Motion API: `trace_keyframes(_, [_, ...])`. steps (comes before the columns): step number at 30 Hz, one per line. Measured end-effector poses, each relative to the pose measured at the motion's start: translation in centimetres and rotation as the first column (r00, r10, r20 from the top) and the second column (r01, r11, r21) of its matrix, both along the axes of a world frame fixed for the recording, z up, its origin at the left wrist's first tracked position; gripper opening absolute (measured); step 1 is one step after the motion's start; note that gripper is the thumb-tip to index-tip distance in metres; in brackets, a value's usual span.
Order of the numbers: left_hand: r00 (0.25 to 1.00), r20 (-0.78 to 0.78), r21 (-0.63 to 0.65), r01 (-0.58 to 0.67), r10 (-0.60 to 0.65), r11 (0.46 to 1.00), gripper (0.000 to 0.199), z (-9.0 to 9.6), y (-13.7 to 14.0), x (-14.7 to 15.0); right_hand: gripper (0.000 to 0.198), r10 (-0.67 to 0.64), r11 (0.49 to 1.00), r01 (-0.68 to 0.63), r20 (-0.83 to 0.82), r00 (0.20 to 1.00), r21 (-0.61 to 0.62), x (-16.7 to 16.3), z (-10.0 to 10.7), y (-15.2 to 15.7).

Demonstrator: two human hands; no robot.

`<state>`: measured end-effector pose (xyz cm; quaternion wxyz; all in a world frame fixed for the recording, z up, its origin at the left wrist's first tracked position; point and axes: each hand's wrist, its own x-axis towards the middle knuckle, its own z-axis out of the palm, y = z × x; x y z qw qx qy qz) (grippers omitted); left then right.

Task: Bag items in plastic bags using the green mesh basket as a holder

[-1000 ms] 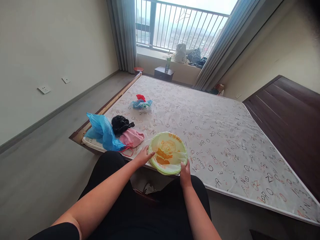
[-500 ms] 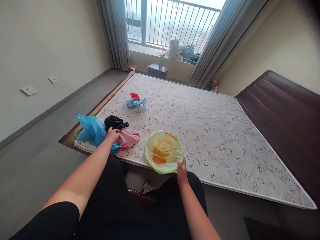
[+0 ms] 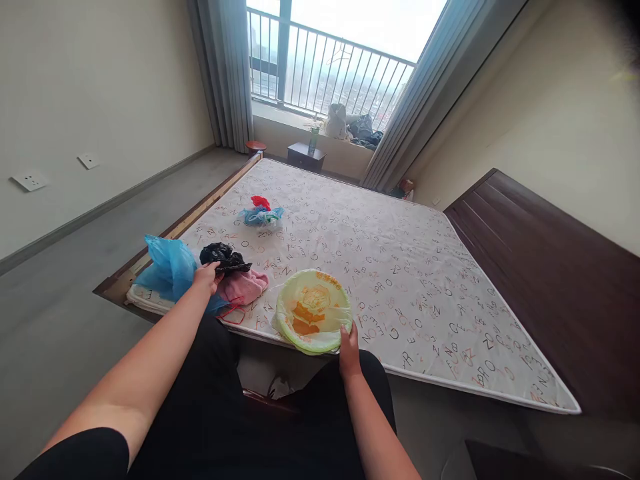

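My left hand (image 3: 207, 277) is closed on the edge of a crumpled black plastic bag (image 3: 223, 257). Under and beside that bag lies a pink cloth (image 3: 245, 288), with a red cord (image 3: 233, 313) by it. A blue plastic bag (image 3: 170, 263) is spread to the left of my wrist. My right hand (image 3: 349, 348) grips the right rim of a round, light green basin (image 3: 315, 350), thumb on the inside. Thin see-through plastic with orange print seems to line the basin, which rests at the mattress edge and tilts towards me.
Further back on the letter-printed mattress (image 3: 380, 267) lies a small heap of blue and white plastic bags (image 3: 263, 215) with a red one (image 3: 260, 202). A wooden bed rail (image 3: 200, 212) runs along the left, a dark headboard (image 3: 545, 280) on the right. A nightstand (image 3: 306, 157) stands beyond.
My left hand has tugged the black bag slightly, so its edge now spreads over the pink cloth. The view has shifted a little; my right hand stays on the basin rim.
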<state>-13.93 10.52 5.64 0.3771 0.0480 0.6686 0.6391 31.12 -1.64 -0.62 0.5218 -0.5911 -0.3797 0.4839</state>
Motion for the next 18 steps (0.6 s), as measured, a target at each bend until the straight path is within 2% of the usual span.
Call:
trace_keyframes(3, [0.997, 0.047, 0.098, -0.072, 0.067, 0.993, 0.013, 2.2, -1.0, 1.0, 0.08, -0.072, 0.997, 0.071, 0.079, 0.994, 0.014, 0.3, 0.7, -0.1])
trace_keyframes(6, [0.991, 0.113, 0.204, -0.095, 0.072, 0.974, 0.004, 4.7, -2.6, 3.0, 0.071, -0.159, 0.981, 0.126, 0.249, 0.955, 0.146, 0.2, 2.8, -1.1])
trace_keyframes(8, [0.981, 0.193, 0.306, -0.064, 0.004, 0.95, 0.009, 6.7, -4.1, 5.2, 0.063, -0.209, 0.957, 0.115, 0.358, 0.91, 0.266, -0.5, 5.0, -2.1])
trace_keyframes(9, [0.963, 0.258, 0.388, -0.031, -0.076, 0.921, 0.013, 7.8, -5.1, 6.5, 0.06, -0.219, 0.943, 0.089, 0.397, 0.891, 0.321, -1.0, 6.2, -2.7])
trace_keyframes(11, [0.926, 0.326, 0.475, 0.012, -0.189, 0.88, 0.014, 9.8, -7.5, 9.4, 0.058, -0.178, 0.917, -0.004, 0.418, 0.891, 0.4, -2.5, 8.8, -3.7])
trace_keyframes(12, [0.913, 0.313, 0.492, 0.079, -0.261, 0.867, 0.014, 10.7, -8.9, 11.0, 0.06, -0.123, 0.907, -0.059, 0.399, 0.909, 0.416, -3.4, 10.1, -4.0])
trace_keyframes(13, [0.893, 0.262, 0.494, 0.202, -0.367, 0.846, 0.016, 11.4, -10.3, 12.6, 0.067, -0.045, 0.9, -0.12, 0.364, 0.93, 0.419, -4.3, 11.2, -4.3])
trace_keyframes(14, [0.846, 0.186, 0.462, 0.373, -0.499, 0.804, 0.02, 11.9, -11.7, 14.2, 0.079, 0.056, 0.894, -0.182, 0.302, 0.952, 0.408, -5.2, 12.2, -4.5])
trace_keyframes(15, [0.764, 0.096, 0.4, 0.558, -0.639, 0.727, 0.024, 12.2, -13.1, 15.7, 0.088, 0.149, 0.891, -0.223, 0.209, 0.966, 0.395, -6.0, 13.0, -4.6])
trace_keyframes(17, [0.642, -0.017, 0.315, 0.731, -0.767, 0.605, 0.025, 12.1, -15.6, 18.4, 0.082, 0.313, 0.894, -0.304, 0.025, 0.949, 0.33, -7.5, 13.9, -5.0])
trace_keyframes(18, [0.602, -0.166, 0.223, 0.794, -0.781, 0.565, 0.024, 11.7, -16.7, 19.4, 0.071, 0.349, 0.903, -0.322, -0.051, 0.936, 0.284, -8.1, 14.0, -5.3])
